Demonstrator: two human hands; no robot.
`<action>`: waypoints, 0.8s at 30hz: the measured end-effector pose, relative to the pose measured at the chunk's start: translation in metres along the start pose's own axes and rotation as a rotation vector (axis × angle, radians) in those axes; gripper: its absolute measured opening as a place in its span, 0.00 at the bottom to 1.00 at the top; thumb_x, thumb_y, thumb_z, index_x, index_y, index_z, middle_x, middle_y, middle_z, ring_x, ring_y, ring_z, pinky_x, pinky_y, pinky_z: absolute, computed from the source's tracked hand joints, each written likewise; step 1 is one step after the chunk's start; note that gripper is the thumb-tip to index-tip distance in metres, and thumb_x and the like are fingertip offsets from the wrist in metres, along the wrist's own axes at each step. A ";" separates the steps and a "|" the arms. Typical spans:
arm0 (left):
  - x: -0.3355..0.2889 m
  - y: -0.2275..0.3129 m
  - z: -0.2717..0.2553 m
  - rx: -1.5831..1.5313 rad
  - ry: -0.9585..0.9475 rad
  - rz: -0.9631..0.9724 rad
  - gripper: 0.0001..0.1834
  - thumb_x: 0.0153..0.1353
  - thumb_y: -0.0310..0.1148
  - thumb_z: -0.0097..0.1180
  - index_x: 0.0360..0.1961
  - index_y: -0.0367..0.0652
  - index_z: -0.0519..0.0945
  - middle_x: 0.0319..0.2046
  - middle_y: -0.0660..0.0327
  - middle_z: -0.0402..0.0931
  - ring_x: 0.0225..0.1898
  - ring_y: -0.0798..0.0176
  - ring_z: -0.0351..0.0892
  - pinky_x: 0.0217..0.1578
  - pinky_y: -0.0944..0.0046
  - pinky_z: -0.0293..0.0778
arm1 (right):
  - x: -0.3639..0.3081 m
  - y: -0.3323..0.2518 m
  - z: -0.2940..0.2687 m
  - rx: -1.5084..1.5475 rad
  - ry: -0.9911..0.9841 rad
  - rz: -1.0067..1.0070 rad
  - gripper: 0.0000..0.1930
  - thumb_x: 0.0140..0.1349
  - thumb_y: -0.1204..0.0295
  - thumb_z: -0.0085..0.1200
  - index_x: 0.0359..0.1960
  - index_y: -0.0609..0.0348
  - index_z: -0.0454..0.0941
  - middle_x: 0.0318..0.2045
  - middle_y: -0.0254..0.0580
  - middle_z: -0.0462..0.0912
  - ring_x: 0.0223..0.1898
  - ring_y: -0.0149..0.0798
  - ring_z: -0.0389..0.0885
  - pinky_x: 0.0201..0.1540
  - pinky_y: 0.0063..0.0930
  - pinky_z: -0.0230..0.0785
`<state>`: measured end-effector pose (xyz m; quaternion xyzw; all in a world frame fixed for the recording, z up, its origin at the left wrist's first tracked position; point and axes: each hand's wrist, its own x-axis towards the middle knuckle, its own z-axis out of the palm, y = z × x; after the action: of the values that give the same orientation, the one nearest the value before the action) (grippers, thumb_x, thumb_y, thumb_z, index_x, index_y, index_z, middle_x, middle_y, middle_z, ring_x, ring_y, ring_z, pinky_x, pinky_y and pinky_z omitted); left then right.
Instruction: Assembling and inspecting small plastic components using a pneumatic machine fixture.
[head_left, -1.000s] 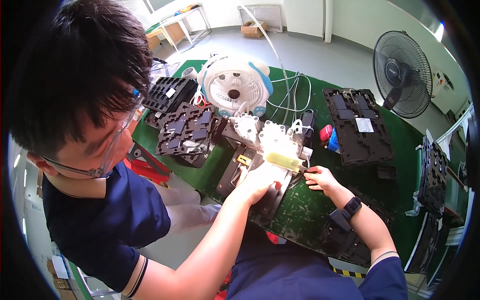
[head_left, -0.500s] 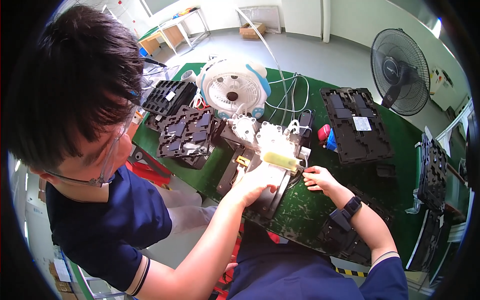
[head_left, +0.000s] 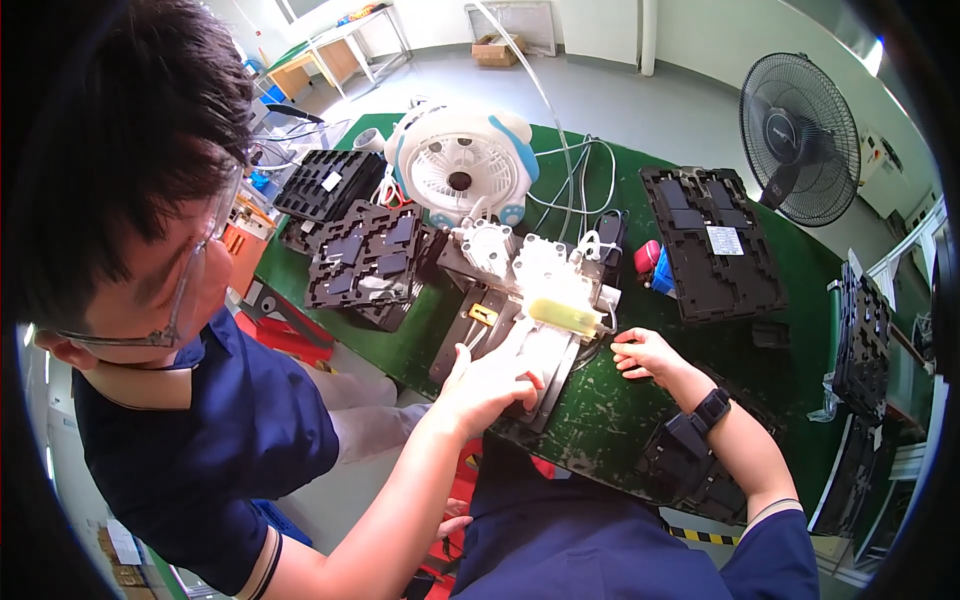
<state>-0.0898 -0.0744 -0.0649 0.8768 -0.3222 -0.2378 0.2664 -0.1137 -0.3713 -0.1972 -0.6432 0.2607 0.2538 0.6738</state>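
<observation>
My right hand, with a dark watch on the wrist, hovers over the green table just right of a clamping fixture. Its fingers are loosely bent and apart, and I see nothing between them. Across the front of the fixture lies a translucent yellow-green bar. A dark cable runs close to my fingertips. Low beside my lap, partly covered by a co-worker's forearm, is what looks like my left hand, fingers apart. The co-worker's hand rests over the fixture's front plate, near a yellow piece.
Black trays with dark parts are stacked at left; another black tray lies at right. A white animal-shaped fan stands behind the fixture among loose cables. A black fan stands beyond the table. The co-worker leans in closely at left.
My right hand has drawn slightly right, away from the cable at the fixture's edge. The co-worker's thumb has lifted and their head has shifted left.
</observation>
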 end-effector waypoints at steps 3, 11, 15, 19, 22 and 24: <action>-0.011 -0.001 -0.001 0.181 -0.079 0.096 0.08 0.56 0.39 0.48 0.25 0.57 0.79 0.67 0.66 0.56 0.65 0.65 0.60 0.61 0.21 0.34 | -0.001 -0.002 0.001 -0.014 -0.018 -0.007 0.18 0.59 0.64 0.61 0.46 0.59 0.73 0.31 0.36 0.79 0.30 0.29 0.79 0.32 0.25 0.76; -0.035 -0.001 0.008 0.099 -0.152 -0.013 0.09 0.56 0.40 0.50 0.34 0.55 0.80 0.72 0.57 0.43 0.69 0.60 0.54 0.60 0.20 0.37 | -0.004 0.002 -0.008 -0.052 -0.056 0.006 0.16 0.60 0.61 0.59 0.43 0.58 0.76 0.31 0.34 0.79 0.31 0.27 0.79 0.34 0.24 0.76; -0.052 -0.002 0.013 0.313 -0.152 0.112 0.08 0.56 0.39 0.54 0.36 0.56 0.81 0.69 0.54 0.49 0.70 0.57 0.49 0.57 0.20 0.48 | -0.030 -0.023 0.006 -0.233 -0.114 -0.056 0.14 0.57 0.56 0.61 0.31 0.54 0.80 0.24 0.29 0.80 0.26 0.24 0.77 0.29 0.19 0.72; -0.056 -0.003 0.015 0.488 -0.110 0.239 0.10 0.56 0.42 0.54 0.37 0.55 0.81 0.68 0.52 0.50 0.71 0.57 0.48 0.53 0.22 0.59 | -0.059 -0.042 0.036 -0.413 -0.206 -0.572 0.10 0.57 0.64 0.62 0.28 0.58 0.82 0.18 0.33 0.80 0.21 0.22 0.75 0.24 0.19 0.66; -0.056 -0.004 0.022 0.471 0.058 0.229 0.11 0.54 0.42 0.54 0.36 0.51 0.80 0.66 0.52 0.56 0.68 0.56 0.55 0.51 0.26 0.64 | -0.069 -0.059 0.065 -0.623 -0.228 -0.918 0.06 0.56 0.73 0.62 0.35 0.59 0.82 0.26 0.36 0.83 0.25 0.29 0.79 0.28 0.22 0.69; -0.057 -0.003 0.025 0.526 0.207 0.230 0.12 0.53 0.40 0.55 0.35 0.47 0.80 0.62 0.53 0.62 0.62 0.57 0.64 0.53 0.37 0.68 | -0.064 -0.059 0.077 -0.785 -0.241 -1.071 0.17 0.54 0.76 0.58 0.47 0.55 0.78 0.42 0.43 0.81 0.41 0.41 0.81 0.44 0.32 0.72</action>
<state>-0.1423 -0.0407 -0.0711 0.8929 -0.4411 -0.0236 0.0870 -0.1187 -0.2975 -0.1075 -0.8479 -0.2829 0.0306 0.4473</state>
